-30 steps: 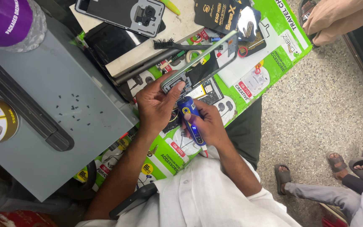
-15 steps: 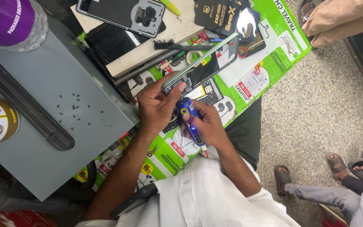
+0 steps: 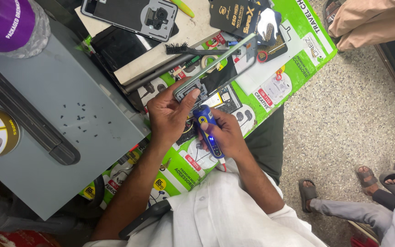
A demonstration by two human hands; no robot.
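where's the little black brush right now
In the head view the black brush lies near the top centre on the pale board, just above the opened phone that the left hand holds, below the phone back cover.

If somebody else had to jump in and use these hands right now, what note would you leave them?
Left hand: grip on the near end of the opened phone frame, held tilted above the green printed mat.
Right hand: grip on the blue electric screwdriver, its tip up against the phone by the left thumb.
Nearby: small black screws lie loose on the grey box lid; the phone's back cover and a black brush lie farther up the bench.
Done: back cover off, many screws out.
Left: cannot tell how many screws remain in the phone.
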